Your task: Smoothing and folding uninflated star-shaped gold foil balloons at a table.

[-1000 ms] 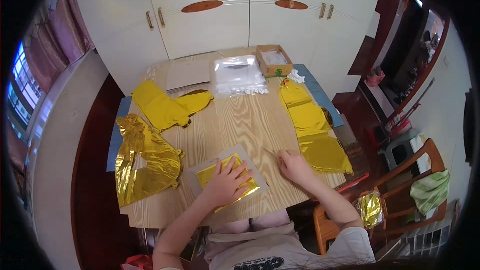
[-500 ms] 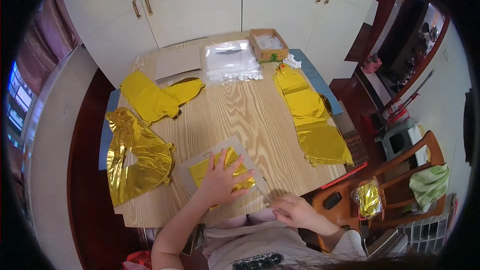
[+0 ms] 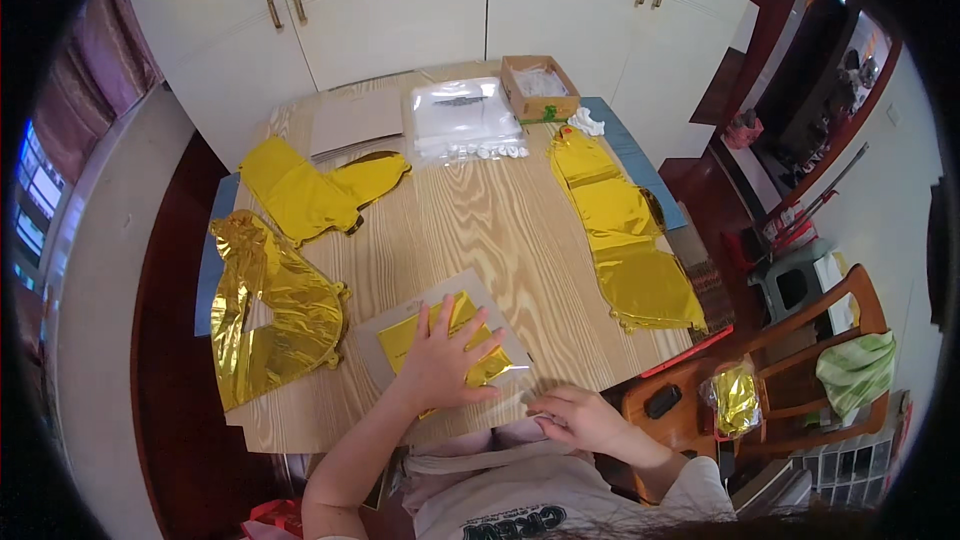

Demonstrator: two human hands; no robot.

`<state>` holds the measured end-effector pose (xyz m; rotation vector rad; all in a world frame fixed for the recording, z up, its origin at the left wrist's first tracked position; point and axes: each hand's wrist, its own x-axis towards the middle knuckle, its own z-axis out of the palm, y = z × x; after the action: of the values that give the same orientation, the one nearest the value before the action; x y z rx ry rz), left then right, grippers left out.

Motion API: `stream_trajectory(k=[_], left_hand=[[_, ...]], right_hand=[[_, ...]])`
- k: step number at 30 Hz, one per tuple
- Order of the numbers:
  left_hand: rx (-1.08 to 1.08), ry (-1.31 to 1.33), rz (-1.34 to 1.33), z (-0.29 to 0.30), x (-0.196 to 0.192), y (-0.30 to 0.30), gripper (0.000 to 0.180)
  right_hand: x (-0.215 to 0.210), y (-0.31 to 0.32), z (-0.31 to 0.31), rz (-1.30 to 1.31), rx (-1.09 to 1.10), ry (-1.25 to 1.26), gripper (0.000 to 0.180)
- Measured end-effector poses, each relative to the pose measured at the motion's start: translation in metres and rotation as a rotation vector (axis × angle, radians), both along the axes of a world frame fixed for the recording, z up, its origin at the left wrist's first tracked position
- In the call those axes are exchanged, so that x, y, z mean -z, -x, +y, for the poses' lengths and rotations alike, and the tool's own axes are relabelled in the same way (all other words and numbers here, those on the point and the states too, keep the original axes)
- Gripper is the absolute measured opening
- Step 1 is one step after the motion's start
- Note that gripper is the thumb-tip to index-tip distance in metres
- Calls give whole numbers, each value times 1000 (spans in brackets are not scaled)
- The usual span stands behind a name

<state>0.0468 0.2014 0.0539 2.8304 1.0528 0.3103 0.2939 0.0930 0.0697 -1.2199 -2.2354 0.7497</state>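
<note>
Right hand (image 3: 580, 420) back at table edge, fingers curled; left hand (image 3: 445, 360) flat, fingers spread, on gold foil packet (image 3: 440, 345).

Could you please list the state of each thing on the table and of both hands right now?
Left hand: flat, pressing the folded gold foil.
Folded gold foil: lying on the grey card.
Grey card: flat on the table.
Right hand: at the table's near edge, grip unclear.
Cardboard box: open.
Clear bags: stacked flat.
</note>
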Motion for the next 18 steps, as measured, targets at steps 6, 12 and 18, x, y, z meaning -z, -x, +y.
stream_trajectory(k=[6, 12, 18], left_hand=[[1, -23, -7, -1, -1, 2, 85], [-24, -44, 28, 1, 2, -1, 88], [-28, -28, 8, 0, 3, 4, 92]], right_hand=[[-1, 2, 8, -20, -22, -52, 37], [-3, 0, 28, -101, -52, -182, 39], [-19, -10, 14, -87, -228, -70, 38]])
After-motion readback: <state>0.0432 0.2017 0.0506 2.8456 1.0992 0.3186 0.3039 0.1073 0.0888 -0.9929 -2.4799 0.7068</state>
